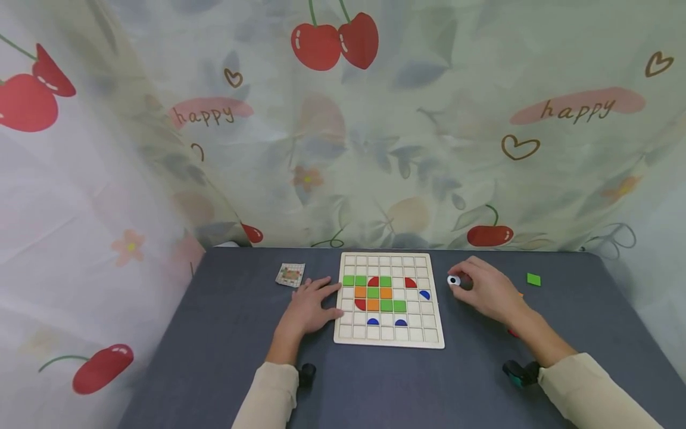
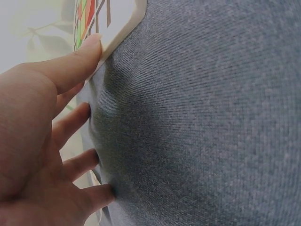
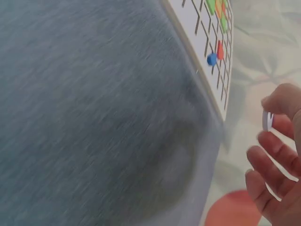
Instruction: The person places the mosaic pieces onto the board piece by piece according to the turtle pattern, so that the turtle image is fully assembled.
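A pale wooden grid board point(image 1: 388, 260) lies flat on the dark table, bearing green and orange squares, red quarter-rounds and blue half-rounds. My left hand point(image 1: 309, 308) rests at the board's left edge with its fingers spread; in the left wrist view the thumb point(image 2: 70, 68) touches the rim. Just right of the board, my right hand point(image 1: 490, 291) pinches a small white disc with a black dot point(image 1: 453, 280) between thumb and finger, held above the table. The right wrist view shows the disc point(image 3: 267, 120) nearly edge-on, the other fingers loosely bent.
A small printed card point(image 1: 291, 274) lies left of the board. Out to the right is a loose green tile point(image 1: 533, 279); orange and red pieces show partly behind the right hand and arm. A patterned curtain point(image 1: 375, 149) hangs along the table's back edge.
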Demonstrator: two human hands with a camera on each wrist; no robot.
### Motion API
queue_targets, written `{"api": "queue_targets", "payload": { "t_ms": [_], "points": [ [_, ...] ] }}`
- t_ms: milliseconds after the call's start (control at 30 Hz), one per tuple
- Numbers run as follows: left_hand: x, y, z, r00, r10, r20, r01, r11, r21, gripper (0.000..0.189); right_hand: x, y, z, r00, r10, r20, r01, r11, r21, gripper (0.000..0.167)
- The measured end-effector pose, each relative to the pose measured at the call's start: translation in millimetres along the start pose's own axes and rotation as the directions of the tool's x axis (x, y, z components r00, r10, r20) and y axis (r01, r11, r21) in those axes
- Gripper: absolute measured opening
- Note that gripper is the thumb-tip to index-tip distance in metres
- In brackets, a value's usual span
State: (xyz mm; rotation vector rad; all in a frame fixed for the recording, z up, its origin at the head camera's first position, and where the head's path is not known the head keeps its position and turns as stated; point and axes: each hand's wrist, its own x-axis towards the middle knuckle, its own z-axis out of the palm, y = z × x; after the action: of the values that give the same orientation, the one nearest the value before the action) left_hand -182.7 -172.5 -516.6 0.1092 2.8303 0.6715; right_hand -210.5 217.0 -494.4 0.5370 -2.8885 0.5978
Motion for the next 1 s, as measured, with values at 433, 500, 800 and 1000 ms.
{"api": "queue_targets", "payload": {
  "t_ms": [433, 500, 800, 1000],
  "points": [
    [-0.8, 0.8, -1.0, 1.000, 0.002, 0.005, -0.002, 1.000, -0.003, 0.065, 45.3, -46.8, 20.6, 0.991, -0.040, 0.125, 0.030, 0.997, 0.077, 0.030],
    [-0.7, 1.7, -1.2, 1.000, 0.004, 0.000, -0.004, 1.000, 0.000, 0.065, 51.5, -51.1, 24.6, 0.989, -0.051, 0.140, 0.035, 0.993, 0.115, 0.028],
    [-0.5, -0.3, 0.7, 1.000, 0.015, 0.011, -0.015, 1.000, -0.006, 0.065, 80.1, -77.6, 44.0, 0.966, -0.123, 0.229, 0.084, 0.981, 0.174, 0.025],
    [1.3, -1.9, -0.4, 1.000, 0.001, 0.008, -0.001, 1.000, -0.008, 0.065, 103.7, -96.2, 56.6, 0.946, -0.157, 0.284, 0.095, 0.971, 0.220, 0.032]
  ]
}}
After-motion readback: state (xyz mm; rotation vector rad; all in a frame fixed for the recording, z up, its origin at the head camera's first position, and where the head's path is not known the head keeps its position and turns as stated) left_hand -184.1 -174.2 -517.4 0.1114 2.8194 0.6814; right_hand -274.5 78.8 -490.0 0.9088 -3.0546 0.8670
